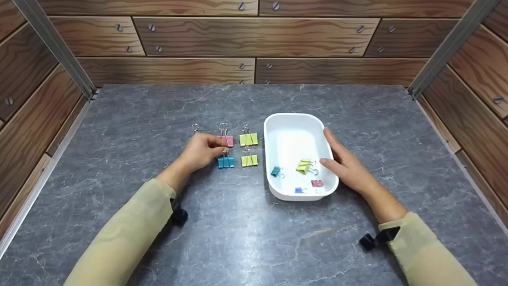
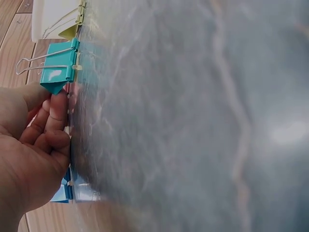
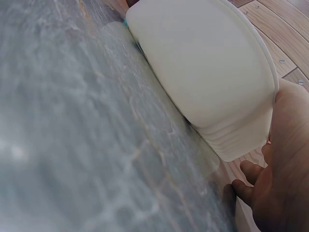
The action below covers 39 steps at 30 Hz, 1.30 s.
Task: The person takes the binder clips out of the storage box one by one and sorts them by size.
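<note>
My left hand (image 1: pixel 203 150) pinches the pink binder clip (image 1: pixel 227 141) between thumb and fingertips; the hand hides part of the clip. Just below stands a teal binder clip (image 1: pixel 226 162), seen in the left wrist view right above the fingers. Two yellow-green binder clips, a far one (image 1: pixel 249 139) and a nearer one (image 1: pixel 249 160), stand to the right. A blue clip (image 2: pixel 62 193) sits on the hand's other side. My right hand (image 1: pixel 349 167) holds the right wall of a white plastic tub (image 1: pixel 268 159), thumb over the rim and fingers along the outside.
Inside the tub, towards its near end, lie a yellow-green clip (image 1: pixel 304 166), a small teal clip (image 1: pixel 276 171), a small pink clip (image 1: pixel 317 183) and a small blue clip (image 1: pixel 299 190). Wood-patterned panels (image 1: pixel 254 37) enclose the grey marbled table (image 1: pixel 246 238) at the back and sides.
</note>
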Available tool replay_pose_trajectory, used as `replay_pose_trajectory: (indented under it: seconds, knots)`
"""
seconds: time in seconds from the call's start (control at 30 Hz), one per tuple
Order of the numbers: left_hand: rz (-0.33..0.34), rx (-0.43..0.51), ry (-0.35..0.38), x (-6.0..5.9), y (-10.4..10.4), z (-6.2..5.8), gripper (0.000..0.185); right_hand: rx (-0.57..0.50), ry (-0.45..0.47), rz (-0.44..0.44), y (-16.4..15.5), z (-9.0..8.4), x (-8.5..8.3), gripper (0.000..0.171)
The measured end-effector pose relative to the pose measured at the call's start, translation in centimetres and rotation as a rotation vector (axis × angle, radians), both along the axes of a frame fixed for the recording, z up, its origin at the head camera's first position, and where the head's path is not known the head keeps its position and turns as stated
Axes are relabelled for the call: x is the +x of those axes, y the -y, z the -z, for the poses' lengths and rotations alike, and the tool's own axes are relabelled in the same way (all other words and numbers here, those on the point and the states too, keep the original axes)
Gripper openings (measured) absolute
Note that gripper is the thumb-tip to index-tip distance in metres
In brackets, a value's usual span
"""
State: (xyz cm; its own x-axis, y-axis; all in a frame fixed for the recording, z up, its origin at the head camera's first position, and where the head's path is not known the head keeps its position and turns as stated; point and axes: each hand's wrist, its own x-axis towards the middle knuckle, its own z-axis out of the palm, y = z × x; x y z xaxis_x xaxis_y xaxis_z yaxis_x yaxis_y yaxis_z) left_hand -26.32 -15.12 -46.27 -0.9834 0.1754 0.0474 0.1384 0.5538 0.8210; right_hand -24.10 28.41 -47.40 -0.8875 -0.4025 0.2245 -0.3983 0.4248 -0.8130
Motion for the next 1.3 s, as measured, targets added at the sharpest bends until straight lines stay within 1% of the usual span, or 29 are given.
replay_pose_trajectory:
  seconds: [0.27, 0.5, 0.63, 0.8, 0.97, 1.13, 1.3]
  knots:
    - [-0.002, 0.012, 0.005, 0.1, 0.0, 0.0, 0.011, 0.007, -0.012, -0.001, 0.0, 0.1, -0.1, 0.079]
    - [-0.004, 0.031, 0.013, 0.0, 0.2, 0.1, 0.014, 0.008, 0.009, 0.006, 0.1, -0.1, 0.1, 0.079]
    - [-0.001, 0.047, 0.017, 0.0, 0.3, -0.1, 0.017, 0.013, 0.023, 0.015, 0.2, -0.4, 0.3, 0.078]
    - [-0.006, 0.060, 0.022, 0.2, 0.5, -0.5, 0.018, 0.021, 0.017, 0.016, 0.2, -0.4, 0.3, 0.078]
    - [-0.013, 0.091, 0.021, 0.3, 0.9, -1.3, 0.018, 0.026, 0.008, 0.016, 0.2, -0.5, 0.2, 0.078]
    - [-0.004, 0.112, -0.011, 0.4, 1.2, -2.6, 0.020, 0.014, 0.006, 0.009, 0.2, -0.4, 0.2, 0.078]
    - [0.000, 0.167, -0.010, 0.7, 1.2, -4.1, 0.020, 0.024, 0.011, 0.010, 0.1, -0.3, 0.1, 0.078]
